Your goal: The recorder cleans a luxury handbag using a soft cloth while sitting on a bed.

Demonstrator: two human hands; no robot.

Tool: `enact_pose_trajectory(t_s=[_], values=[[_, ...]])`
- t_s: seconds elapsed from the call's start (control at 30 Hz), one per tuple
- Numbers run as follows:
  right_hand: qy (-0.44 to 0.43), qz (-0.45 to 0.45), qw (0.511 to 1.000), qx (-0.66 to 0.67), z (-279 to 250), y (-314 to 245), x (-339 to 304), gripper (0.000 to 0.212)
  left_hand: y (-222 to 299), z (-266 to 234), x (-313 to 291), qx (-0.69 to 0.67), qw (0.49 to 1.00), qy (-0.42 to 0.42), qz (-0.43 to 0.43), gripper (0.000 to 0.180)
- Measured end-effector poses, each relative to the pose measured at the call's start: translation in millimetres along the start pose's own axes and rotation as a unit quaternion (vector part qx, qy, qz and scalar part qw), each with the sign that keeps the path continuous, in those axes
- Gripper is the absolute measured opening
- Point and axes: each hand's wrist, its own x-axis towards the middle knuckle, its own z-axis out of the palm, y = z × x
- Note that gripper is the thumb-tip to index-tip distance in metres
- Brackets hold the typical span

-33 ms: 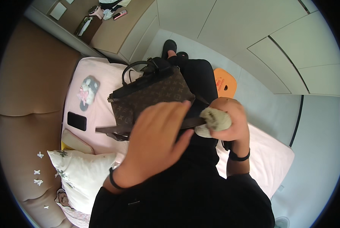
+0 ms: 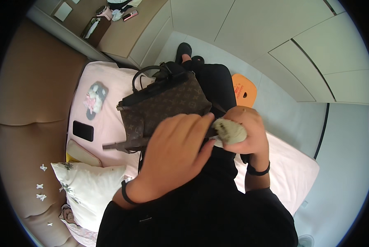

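Across my lap lies a brown patterned handbag (image 2: 168,96) with dark handles (image 2: 145,73). A brown strap (image 2: 124,145) runs along its near side, passes under my left hand and reaches toward my right hand. My left hand (image 2: 172,154) is closed over this strap, its thumb and fingertips toward the right. My right hand (image 2: 250,127) clutches a bunched off-white cloth (image 2: 232,131) with dark smudges, at the right part of the strap. Whether the cloth wraps fully around the strap is hidden.
I sit on a pink-sheeted bed (image 2: 291,173). At left lie a black phone (image 2: 83,131), a grey-white plush item (image 2: 96,100) with a pink bow and a white pillow (image 2: 92,193). An orange stool (image 2: 244,90) stands on the floor; a desk (image 2: 131,33) is beyond.
The cloth and my right hand have shifted slightly left and down. My left hand has moved slightly right and down, and the strap's left end sits a little lower.
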Motion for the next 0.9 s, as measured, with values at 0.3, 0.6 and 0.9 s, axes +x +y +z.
enact_pose_trajectory(t_s=[0.3,0.6,0.9], values=[[-0.042,-0.039,0.998,0.017,6.2,6.3,6.4,0.041,-20.8,11.3,-8.7,0.044,0.996,-0.075,0.034,0.034],[0.043,0.079,0.996,-0.016,-24.2,102.3,-21.0,0.035,-17.2,-22.7,-26.1,0.005,0.996,-0.071,0.056,0.037],[0.208,0.013,0.978,0.0,-52.7,66.8,-20.5,0.038,-33.5,-41.4,-28.6,0.034,0.997,0.017,0.07,0.032]])
